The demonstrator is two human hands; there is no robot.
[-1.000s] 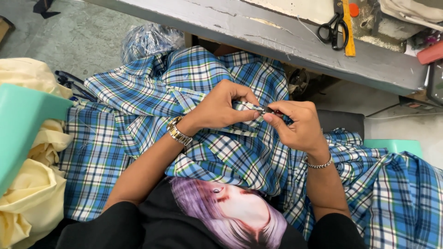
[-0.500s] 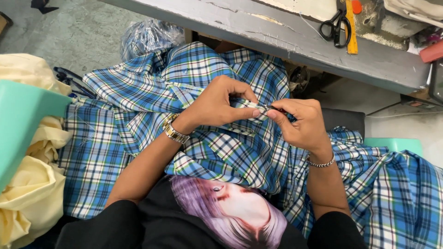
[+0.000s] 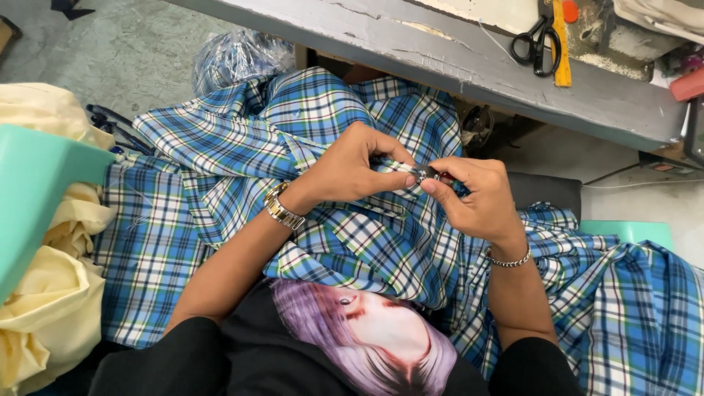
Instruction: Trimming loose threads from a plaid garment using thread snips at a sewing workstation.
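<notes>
Plaid blue cloth (image 3: 308, 139) pinched in both hands' grip, left hand (image 3: 352, 165), right hand (image 3: 473, 194), scissors (image 3: 535, 48) on grey bench (image 3: 411, 44), yellow fabric (image 3: 51, 293) beside.

Both hands meet over a blue plaid shirt (image 3: 345, 242) spread across the lap: left hand (image 3: 350, 167) pinches a fold, right hand (image 3: 473, 196) grips a small metal tool (image 3: 424, 174) at the same spot, fingertips touching. Wristwatch (image 3: 282, 207) on left wrist, chain bracelet (image 3: 508, 259) on right. Yellow cloth (image 3: 44, 293) and a teal bin (image 3: 33, 191) at left; black scissors (image 3: 537, 45) on the grey table (image 3: 440, 59) above.
</notes>
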